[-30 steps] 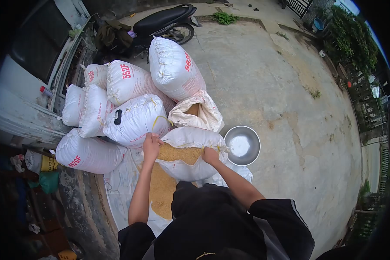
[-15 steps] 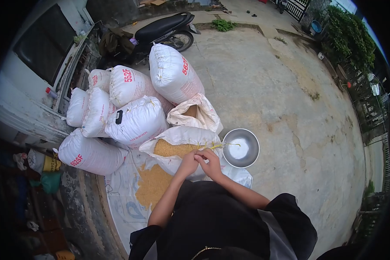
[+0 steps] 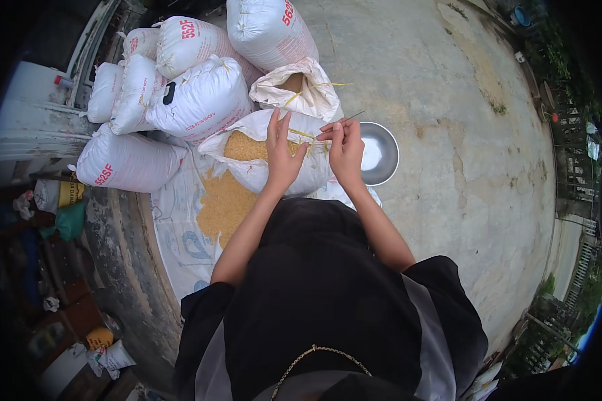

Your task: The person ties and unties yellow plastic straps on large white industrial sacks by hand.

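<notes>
My left hand (image 3: pixel 283 152) is over the open white sack (image 3: pixel 247 125), fingers stretched up and apart, with nothing visibly gripped. Golden grain (image 3: pixel 243 147) fills the sack's mouth. To its right, my right hand (image 3: pixel 345 152) pinches a thin, needle-like rod (image 3: pixel 356 115) that points up and right. Yellow string (image 3: pixel 302 134) runs between the two hands, near the right fingertips. A metal basin (image 3: pixel 389 164) stands just right of my right hand.
Several full white sacks (image 3: pixel 201 100) are piled at the left. Another open sack (image 3: pixel 320 100) with yellow string lies behind. Spilled grain (image 3: pixel 224 207) covers part of a white sheet (image 3: pixel 174 227). Concrete ground (image 3: pixel 461 220) extends right; clutter (image 3: pixel 73 294) lies at lower left.
My hands, together at the sack's right edge before, have come apart; the left now opens over the grain. The thin rod now shows in the right hand. The view has tilted down.
</notes>
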Demonstrator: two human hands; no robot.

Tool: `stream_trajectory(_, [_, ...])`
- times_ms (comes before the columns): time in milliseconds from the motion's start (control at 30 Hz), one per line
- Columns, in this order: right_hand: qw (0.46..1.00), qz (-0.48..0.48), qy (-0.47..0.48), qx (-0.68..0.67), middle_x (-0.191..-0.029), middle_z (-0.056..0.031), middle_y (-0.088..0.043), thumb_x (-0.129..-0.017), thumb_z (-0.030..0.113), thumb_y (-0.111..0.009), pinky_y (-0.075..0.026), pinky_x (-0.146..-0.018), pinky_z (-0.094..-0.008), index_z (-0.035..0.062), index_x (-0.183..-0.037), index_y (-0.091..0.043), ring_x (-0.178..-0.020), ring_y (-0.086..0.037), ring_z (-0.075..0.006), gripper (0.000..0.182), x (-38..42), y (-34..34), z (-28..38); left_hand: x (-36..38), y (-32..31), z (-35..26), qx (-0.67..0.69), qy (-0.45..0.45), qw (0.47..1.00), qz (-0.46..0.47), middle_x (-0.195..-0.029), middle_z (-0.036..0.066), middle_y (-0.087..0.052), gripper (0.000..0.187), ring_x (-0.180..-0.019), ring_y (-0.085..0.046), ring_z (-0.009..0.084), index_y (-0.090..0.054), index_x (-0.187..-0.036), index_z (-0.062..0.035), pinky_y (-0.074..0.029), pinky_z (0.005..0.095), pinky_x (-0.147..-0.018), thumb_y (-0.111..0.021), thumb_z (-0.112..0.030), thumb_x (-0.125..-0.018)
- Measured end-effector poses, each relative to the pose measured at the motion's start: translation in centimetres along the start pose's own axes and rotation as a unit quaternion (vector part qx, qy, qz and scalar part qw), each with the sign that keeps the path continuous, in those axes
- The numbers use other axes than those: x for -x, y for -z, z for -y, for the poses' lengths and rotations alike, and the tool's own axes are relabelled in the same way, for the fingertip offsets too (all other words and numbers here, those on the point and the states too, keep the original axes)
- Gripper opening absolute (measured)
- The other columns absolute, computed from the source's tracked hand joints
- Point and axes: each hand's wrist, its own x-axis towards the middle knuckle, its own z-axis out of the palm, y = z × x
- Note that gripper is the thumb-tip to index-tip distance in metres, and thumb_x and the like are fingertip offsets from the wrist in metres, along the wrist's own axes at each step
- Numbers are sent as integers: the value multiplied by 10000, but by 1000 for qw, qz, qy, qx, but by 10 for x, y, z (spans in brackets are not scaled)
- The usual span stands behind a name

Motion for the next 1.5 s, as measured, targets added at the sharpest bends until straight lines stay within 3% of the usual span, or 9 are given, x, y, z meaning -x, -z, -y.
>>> stream_trajectory(433, [981, -57, -16, -184, -891, -192, -602, -1025, 136, -345, -536, -689, -312, 2, -1006, -339, -713, -673, -243, 135, -28, 10, 22, 3, -21, 6, -43, 57, 992, -102, -1536, 263, -105, 986, -1404, -158, 434, -64, -1477, 28, -181, 537, -1116, -731, -243, -804])
stream_trajectory(533, [975, -71, -11, -212, -865, -178, -590, -1026, 151, -337, -562, -702, -376, 17, -1011, -338, -681, -649, -229, 135, -38, 17, 44, -6, -6, 2, -101, 20, 988, -115, -1452, 274, -326, 799, -1330, -344, 407, -214, -1455, 34, -272, 482, -1083, -670, -242, -860])
stream_trajectory(600, [960, -84, -18, -265, -840, -148, -565, -1022, 151, -345, -586, -713, -438, 35, -1013, -345, -606, -580, -181, 116, -41, 21, 51, -12, 8, 1, 81, 37, 993, 80, -1262, 244, -549, 559, -1139, -544, 363, -406, -1374, 14, -395, 434, -973, -606, -219, -906])
stream_trajectory(733, [961, -39, -70, -266, -789, -93, -551, -1020, 161, -367, -560, -648, -351, 45, -1015, -371, -579, -540, -152, 116, -40, 30, 47, -8, 27, -10, 23, -81, 991, 104, -1055, 184, -659, 381, -952, -622, 329, -532, -1267, -10, -459, 408, -846, -560, -177, -925])
stream_trajectory(800, [982, 27, -177, -66, -729, -44, -528, -998, 219, -457, -471, -567, -309, 63, -982, -447, -589, -509, -108, 158, -34, 31, 32, 5, 39, -3, -79, -38, 969, 229, -1030, 159, -659, 355, -937, -614, 334, -562, -1233, -24, -460, 421, -826, -562, -167, -908])
stream_trajectory(900, [972, 130, -105, 165, -658, -86, -554, -965, 207, -504, -442, -557, -295, 25, -943, -495, -569, -537, -152, 183, -9, 28, -24, 27, 56, 37, -217, 31, 900, 376, -1006, 157, -664, 417, -995, -598, 349, -560, -1249, -21, -452, 434, -863, -588, -236, -893])
stream_trajectory(1033, [919, 244, -92, 296, -764, -228, -631, -924, 166, -504, -463, -673, -499, 20, -955, -531, -742, -623, -410, 152, 42, 18, -94, 59, 28, 125, -222, 15, 939, 261, -993, 155, -662, 474, -1016, -596, 325, -553, -1257, -36, -425, 445, -892, -627, -264, -849])
stream_trajectory(1300, [830, 382, -168, 371, -851, -265, -643, -918, 187, -466, -457, -729, -548, 26, -1007, -534, -819, -620, -450, 196, 96, -17, -144, 44, 7, 155, -251, 39, 872, 419, -792, 132, -682, 178, -824, -635, 281, -721, -846, -120, -336, 454, -843, -644, -279, -829])
stream_trajectory(1500, [834, 362, -204, 363, -864, -271, -642, -918, 193, -465, -462, -737, -544, 22, -1015, -534, -833, -622, -447, 208, 115, -46, -143, 43, 10, 168, -225, 57, 886, 401, -756, 131, -676, 197, -747, -627, 282, -708, -818, -106, -313, 413, -796, -636, -288, -839])
